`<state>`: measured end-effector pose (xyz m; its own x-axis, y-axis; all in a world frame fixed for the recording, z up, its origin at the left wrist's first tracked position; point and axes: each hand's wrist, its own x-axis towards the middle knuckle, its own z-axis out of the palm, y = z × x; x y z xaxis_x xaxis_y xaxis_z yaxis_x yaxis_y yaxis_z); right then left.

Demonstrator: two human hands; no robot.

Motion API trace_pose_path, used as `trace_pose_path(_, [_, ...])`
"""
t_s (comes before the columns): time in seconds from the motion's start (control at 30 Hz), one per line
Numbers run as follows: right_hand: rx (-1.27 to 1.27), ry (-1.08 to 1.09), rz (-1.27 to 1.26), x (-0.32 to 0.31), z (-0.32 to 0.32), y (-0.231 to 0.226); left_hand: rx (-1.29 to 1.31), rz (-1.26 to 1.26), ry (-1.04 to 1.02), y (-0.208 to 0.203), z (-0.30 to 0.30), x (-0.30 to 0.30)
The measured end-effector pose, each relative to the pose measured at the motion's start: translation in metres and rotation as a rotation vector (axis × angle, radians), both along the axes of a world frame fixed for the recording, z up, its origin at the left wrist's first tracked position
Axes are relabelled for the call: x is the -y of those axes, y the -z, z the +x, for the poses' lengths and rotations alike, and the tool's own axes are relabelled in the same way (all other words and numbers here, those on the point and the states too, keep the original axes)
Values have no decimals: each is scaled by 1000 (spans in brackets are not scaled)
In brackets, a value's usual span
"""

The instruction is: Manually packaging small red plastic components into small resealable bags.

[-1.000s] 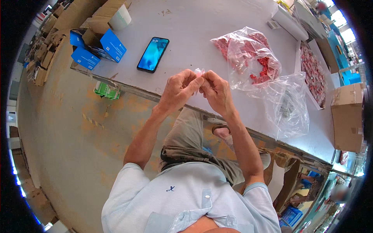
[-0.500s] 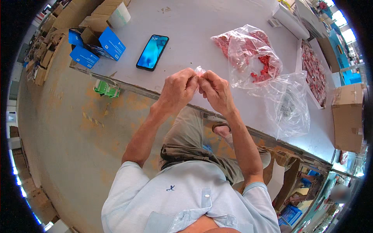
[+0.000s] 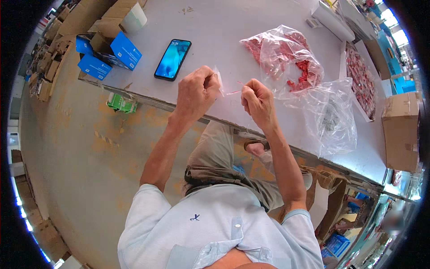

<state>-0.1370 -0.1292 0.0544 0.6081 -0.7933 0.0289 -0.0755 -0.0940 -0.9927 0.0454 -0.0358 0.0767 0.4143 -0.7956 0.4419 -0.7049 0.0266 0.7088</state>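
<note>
Over the table's near edge, my left hand [image 3: 196, 92] is closed on a small clear plastic bag [image 3: 219, 80], which sticks up past its fingers. My right hand [image 3: 258, 102] is a short way to the right, its fingers pinched together. Between the two hands shows a thin pinkish-red strip [image 3: 233, 92]; whether it is part of the bag cannot be made out. A large clear bag of small red pieces [image 3: 301, 71] lies open on the table beyond my right hand. Beside it sits a crumpled clear bag [image 3: 333, 119] with greyish contents.
A phone [image 3: 173, 59] with a lit screen lies beyond my left hand. Blue boxes [image 3: 126, 50] and a white roll [image 3: 135, 19] stand at the far left. On the right are a shallow box of red packets [image 3: 360, 83] and a brown carton [image 3: 400, 134].
My hands were together at the small bag and have moved apart, the left going left and the right going right. A thin reddish strip now shows between them.
</note>
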Motion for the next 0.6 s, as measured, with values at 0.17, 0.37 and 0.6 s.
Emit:
trace_pose_path(0.17, [40, 20, 130, -4, 2, -7, -164, 64, 30, -3, -10, 2])
trace_pose_path(0.37, [104, 351, -361, -7, 5, -13, -525, 96, 212, 14, -11, 4])
trace_pose_path(0.6, [-84, -31, -236, -3, -1, -16, -843, 143, 308, 21, -14, 10])
